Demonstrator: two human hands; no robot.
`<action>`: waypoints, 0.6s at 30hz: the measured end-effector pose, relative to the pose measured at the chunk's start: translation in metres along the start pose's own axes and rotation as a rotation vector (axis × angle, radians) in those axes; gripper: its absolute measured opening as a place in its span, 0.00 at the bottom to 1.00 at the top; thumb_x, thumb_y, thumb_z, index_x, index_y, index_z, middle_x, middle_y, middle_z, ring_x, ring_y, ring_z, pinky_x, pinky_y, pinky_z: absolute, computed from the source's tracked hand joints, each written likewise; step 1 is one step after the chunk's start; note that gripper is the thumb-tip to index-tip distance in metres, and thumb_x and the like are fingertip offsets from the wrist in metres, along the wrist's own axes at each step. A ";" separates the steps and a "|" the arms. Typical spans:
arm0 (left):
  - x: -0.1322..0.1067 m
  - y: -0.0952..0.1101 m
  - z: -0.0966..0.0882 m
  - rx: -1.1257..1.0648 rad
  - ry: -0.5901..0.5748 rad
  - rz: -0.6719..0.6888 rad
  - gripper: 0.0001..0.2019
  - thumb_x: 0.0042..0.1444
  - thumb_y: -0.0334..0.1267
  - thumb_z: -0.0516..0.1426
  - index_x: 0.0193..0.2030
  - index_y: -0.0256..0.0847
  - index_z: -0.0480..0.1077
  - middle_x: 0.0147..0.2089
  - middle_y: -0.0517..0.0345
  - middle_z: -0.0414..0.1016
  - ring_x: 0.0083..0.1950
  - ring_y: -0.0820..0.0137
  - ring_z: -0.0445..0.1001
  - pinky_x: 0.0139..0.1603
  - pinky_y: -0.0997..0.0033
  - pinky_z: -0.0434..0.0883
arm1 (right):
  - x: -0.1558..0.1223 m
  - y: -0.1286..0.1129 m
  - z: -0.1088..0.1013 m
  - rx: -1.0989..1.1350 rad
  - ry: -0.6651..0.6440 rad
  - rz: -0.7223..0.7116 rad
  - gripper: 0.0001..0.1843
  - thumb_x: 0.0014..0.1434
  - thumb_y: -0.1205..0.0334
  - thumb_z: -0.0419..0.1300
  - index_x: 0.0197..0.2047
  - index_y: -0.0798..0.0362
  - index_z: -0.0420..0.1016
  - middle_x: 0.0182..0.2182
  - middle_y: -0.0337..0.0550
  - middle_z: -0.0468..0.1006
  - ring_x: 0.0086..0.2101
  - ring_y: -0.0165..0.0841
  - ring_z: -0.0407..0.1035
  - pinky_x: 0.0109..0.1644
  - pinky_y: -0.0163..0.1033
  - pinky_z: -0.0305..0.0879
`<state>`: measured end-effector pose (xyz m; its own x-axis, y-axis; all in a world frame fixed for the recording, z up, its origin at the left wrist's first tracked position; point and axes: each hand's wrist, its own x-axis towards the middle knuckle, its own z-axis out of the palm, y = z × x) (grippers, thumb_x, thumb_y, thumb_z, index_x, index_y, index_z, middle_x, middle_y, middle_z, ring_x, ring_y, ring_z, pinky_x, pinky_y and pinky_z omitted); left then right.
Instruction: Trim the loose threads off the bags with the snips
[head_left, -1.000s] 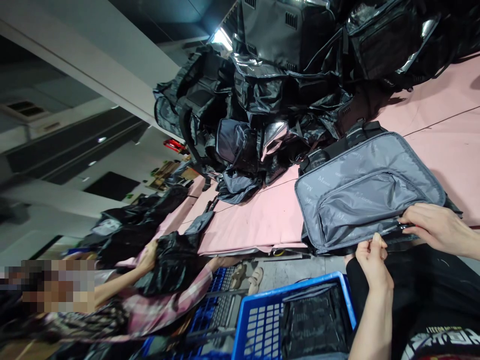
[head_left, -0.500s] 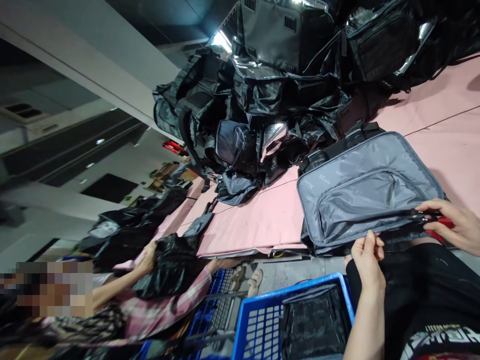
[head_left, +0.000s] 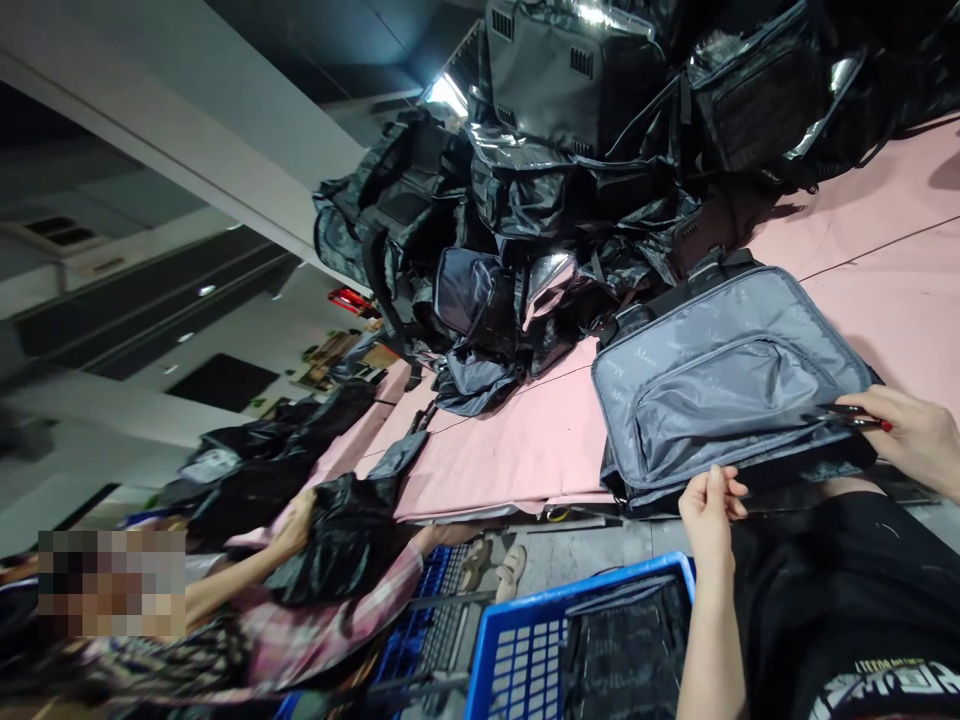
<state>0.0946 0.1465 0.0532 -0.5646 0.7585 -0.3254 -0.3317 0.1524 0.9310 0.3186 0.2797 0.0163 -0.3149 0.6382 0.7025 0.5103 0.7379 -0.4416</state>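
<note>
A black bag [head_left: 739, 345] lies at the table's front edge with its grey printed lining facing up, and a loose lining pocket bulges in its middle. My left hand [head_left: 712, 505] is closed in a pinch at the lining's near edge. In my right hand [head_left: 911, 430] is a pair of scissors [head_left: 862, 416] with dark blades and a bit of red on the handle. The blades point left over the bag's right near corner. My fingers partly cover the handles, and whether the blades touch the cloth I cannot tell.
Many black bags [head_left: 540, 190] are heaped at the back of the pink-covered table [head_left: 480, 460]. Below its front edge stands a blue crate [head_left: 487, 640] holding dark folded pieces. To the left, a co-worker's hand [head_left: 296, 522] is on another black bag [head_left: 337, 540].
My left hand has moved a little left along the bag's edge. The scissors have turned in my right hand, showing less red, and shifted slightly up.
</note>
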 end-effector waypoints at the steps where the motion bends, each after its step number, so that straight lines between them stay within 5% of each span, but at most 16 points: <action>1: 0.000 -0.001 -0.004 0.028 0.034 0.045 0.29 0.43 0.64 0.67 0.30 0.34 0.78 0.22 0.55 0.74 0.17 0.78 0.62 0.20 0.78 0.58 | 0.002 0.001 0.000 -0.017 0.002 0.007 0.14 0.63 0.67 0.51 0.44 0.51 0.78 0.33 0.38 0.79 0.30 0.27 0.73 0.31 0.31 0.63; 3: 0.000 -0.003 -0.011 0.139 0.140 0.226 0.25 0.49 0.61 0.66 0.30 0.36 0.79 0.23 0.55 0.75 0.18 0.75 0.65 0.22 0.75 0.63 | 0.006 0.004 0.000 -0.049 0.008 0.022 0.14 0.63 0.66 0.51 0.44 0.50 0.78 0.35 0.38 0.79 0.31 0.27 0.73 0.30 0.30 0.63; 6: 0.002 -0.005 -0.018 0.443 0.310 0.737 0.15 0.60 0.51 0.62 0.34 0.41 0.81 0.30 0.51 0.80 0.31 0.67 0.75 0.39 0.66 0.73 | 0.007 0.013 0.000 -0.093 0.035 0.041 0.13 0.64 0.64 0.52 0.44 0.49 0.78 0.37 0.37 0.80 0.33 0.28 0.75 0.29 0.29 0.63; 9: 0.014 -0.003 -0.023 0.884 0.249 1.202 0.07 0.64 0.41 0.60 0.42 0.45 0.81 0.38 0.53 0.82 0.43 0.65 0.77 0.50 0.63 0.70 | 0.004 0.020 0.000 -0.112 0.048 0.055 0.13 0.63 0.61 0.53 0.43 0.47 0.79 0.38 0.35 0.81 0.32 0.28 0.75 0.27 0.30 0.62; 11: 0.026 0.002 -0.024 1.091 0.152 1.352 0.05 0.63 0.36 0.61 0.43 0.45 0.80 0.37 0.56 0.81 0.43 0.67 0.76 0.49 0.65 0.68 | 0.002 0.022 0.001 -0.117 0.031 0.076 0.14 0.62 0.60 0.52 0.43 0.46 0.79 0.37 0.35 0.81 0.31 0.29 0.75 0.26 0.30 0.62; 14: 0.040 0.013 -0.022 1.212 0.052 1.306 0.04 0.62 0.33 0.61 0.38 0.43 0.78 0.35 0.59 0.81 0.39 0.68 0.76 0.44 0.67 0.67 | 0.003 0.024 0.003 -0.120 -0.020 0.140 0.15 0.62 0.56 0.51 0.43 0.45 0.80 0.38 0.36 0.81 0.32 0.31 0.75 0.25 0.32 0.62; 18: 0.044 0.039 -0.010 1.447 -0.180 0.817 0.06 0.64 0.35 0.58 0.38 0.42 0.78 0.37 0.56 0.81 0.42 0.65 0.77 0.45 0.66 0.69 | 0.008 0.031 0.002 -0.096 -0.149 0.228 0.18 0.62 0.44 0.53 0.40 0.44 0.79 0.36 0.36 0.81 0.29 0.33 0.74 0.25 0.35 0.63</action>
<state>0.0494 0.1794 0.0734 -0.1033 0.9709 0.2160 0.9688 0.0490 0.2431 0.3304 0.3083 0.0071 -0.2934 0.8157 0.4985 0.6529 0.5519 -0.5187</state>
